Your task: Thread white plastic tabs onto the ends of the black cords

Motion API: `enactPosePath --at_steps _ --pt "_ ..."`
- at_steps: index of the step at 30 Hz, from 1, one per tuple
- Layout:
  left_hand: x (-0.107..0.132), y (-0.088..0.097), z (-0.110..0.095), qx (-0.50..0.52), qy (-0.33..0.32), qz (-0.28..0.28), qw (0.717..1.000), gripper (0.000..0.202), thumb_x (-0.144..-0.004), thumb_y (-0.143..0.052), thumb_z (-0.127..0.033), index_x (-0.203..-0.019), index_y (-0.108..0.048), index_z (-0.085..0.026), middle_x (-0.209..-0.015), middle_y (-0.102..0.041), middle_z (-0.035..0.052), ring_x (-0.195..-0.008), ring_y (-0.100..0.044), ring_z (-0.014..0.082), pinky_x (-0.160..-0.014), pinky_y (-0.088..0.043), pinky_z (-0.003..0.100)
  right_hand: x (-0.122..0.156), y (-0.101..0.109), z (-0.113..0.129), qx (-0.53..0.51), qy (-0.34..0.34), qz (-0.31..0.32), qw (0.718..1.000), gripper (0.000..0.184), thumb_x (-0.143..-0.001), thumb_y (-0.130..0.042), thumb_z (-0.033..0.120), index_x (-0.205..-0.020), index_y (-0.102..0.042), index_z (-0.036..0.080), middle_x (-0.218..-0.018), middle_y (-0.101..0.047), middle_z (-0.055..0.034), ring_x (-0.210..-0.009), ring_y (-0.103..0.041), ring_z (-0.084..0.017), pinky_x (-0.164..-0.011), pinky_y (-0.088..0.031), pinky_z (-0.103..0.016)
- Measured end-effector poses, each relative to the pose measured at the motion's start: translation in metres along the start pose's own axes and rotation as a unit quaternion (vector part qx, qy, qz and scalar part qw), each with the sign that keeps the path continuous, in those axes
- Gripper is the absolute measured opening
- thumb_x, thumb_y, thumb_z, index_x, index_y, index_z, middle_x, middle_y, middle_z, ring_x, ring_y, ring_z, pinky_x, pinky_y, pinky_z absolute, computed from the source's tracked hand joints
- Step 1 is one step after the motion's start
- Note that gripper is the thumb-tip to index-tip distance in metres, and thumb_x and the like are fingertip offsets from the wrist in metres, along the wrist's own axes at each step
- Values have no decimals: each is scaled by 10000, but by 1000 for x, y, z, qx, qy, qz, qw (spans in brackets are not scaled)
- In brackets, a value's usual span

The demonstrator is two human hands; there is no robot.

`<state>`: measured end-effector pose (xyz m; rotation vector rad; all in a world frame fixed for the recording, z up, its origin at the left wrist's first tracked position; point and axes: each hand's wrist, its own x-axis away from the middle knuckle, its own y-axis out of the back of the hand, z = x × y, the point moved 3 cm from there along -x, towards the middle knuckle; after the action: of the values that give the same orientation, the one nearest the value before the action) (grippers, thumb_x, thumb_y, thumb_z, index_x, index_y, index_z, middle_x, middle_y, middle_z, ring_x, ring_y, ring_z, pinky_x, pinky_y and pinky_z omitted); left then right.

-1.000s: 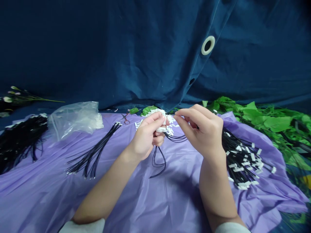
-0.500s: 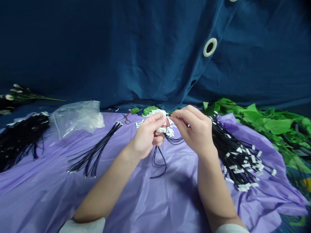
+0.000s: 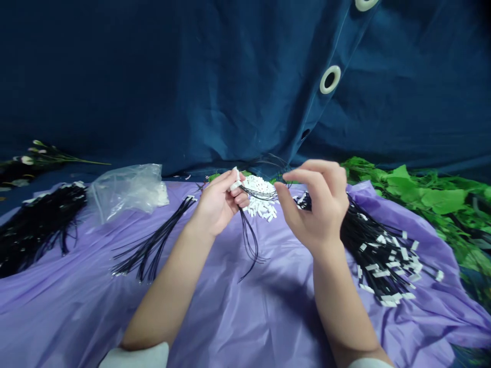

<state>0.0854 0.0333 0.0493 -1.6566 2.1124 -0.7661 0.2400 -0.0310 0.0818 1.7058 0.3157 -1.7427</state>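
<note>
My left hand [image 3: 218,202] is closed on a small white tag and a few black cords [image 3: 249,237] that hang down in loops over the purple sheet [image 3: 230,317]. My right hand [image 3: 318,204] is just to the right, thumb and forefinger curled and a little apart, its fingertips at thin black cord ends that run across from my left hand. Behind both hands lies a small heap of white tags [image 3: 263,202]. A big pile of black cords with white tags [image 3: 379,250] lies right of my right hand.
A bundle of black cords [image 3: 153,240] lies left of my left arm. Further left are a crumpled clear plastic bag [image 3: 126,189] and another black cord heap [image 3: 38,225]. Green artificial leaves [image 3: 429,194] fill the right side. A dark blue curtain [image 3: 245,76] hangs behind.
My left hand has moved left and lifted, pulling the cords away from the tag heap. My right hand has drawn apart from it and loosened its pinch.
</note>
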Motion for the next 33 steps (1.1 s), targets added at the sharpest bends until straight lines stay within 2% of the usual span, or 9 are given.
enactPosePath --at_steps 3,5,7,11,17,22,25,29,33 --pt "1 -1 -1 55 -22 -24 998 239 -949 -480 -245 -753 -549 -127 -513 -334 -54 -466 -429 66 -529 -423 192 4 -7 9 -108 -53 157 980 55 -886 -612 208 -840 -626 182 -767 -631 -22 -728 -588 -134 -691 -451 -256" --pt "2 -5 1 69 -26 -25 997 247 -959 -461 -255 -770 -558 -129 -522 -349 -48 -508 -470 79 -554 -436 194 11 -19 12 -136 -101 271 948 95 -906 -593 248 -910 -650 172 -833 -672 -34 -774 -617 -142 -708 -444 -247" --pt "4 -8 4 69 -22 -17 997 239 -956 -471 -269 -784 -565 -133 -538 -368 -44 -531 -492 84 -548 -428 188 18 -33 12 -147 -128 325 925 149 -930 -556 260 -973 -662 165 -910 -694 -52 -804 -627 -147 -725 -432 -246" --pt "3 -7 5 30 -37 4 999 215 -928 -511 -262 -760 -560 -137 -556 -397 -36 -520 -475 75 -524 -397 173 23 -49 11 -140 -150 324 924 195 -955 -500 235 -916 -676 159 -783 -679 -29 -610 -549 -102 -594 -348 -222" --pt "0 1 -3 -94 -119 -21 988 236 -899 -510 -245 -692 -540 -135 -575 -491 12 -535 -498 89 -524 -380 171 25 -45 21 82 -74 351 930 246 -939 -508 241 -741 -642 186 -651 -630 -20 -503 -524 -110 -494 -159 -277" --pt "-2 4 -4 -110 -137 -8 984 257 -881 -542 -266 -653 -503 -154 -453 -327 -42 -414 -365 65 -462 -303 175 31 -50 36 125 -11 403 906 179 -874 -521 126 -757 -642 187 -622 -615 -30 -508 -576 -143 -468 -104 -293" --pt "-3 6 -4 -113 -132 -2 985 261 -859 -595 -302 -660 -508 -157 -435 -298 -59 -372 -307 46 -425 -252 172 31 -52 37 108 -33 420 900 183 -901 -520 162 -779 -655 187 -692 -655 -45 -560 -608 -153 -482 -132 -293" --pt "-4 6 -5 -84 -120 -2 989 268 -871 -583 -309 -668 -493 -158 -415 -282 -68 -351 -277 42 -407 -239 170 28 -47 35 -30 -73 414 907 173 -941 -533 304 -921 -671 202 -823 -695 -37 -672 -622 -148 -536 -267 -263" --pt "-4 5 -4 -44 -75 5 996 262 -927 -477 -272 -693 -490 -154 -404 -266 -72 -334 -228 44 -376 -195 167 26 -42 34 -149 -120 391 900 162 -931 -500 215 -937 -661 193 -773 -667 0 -605 -548 -101 -593 -335 -239"
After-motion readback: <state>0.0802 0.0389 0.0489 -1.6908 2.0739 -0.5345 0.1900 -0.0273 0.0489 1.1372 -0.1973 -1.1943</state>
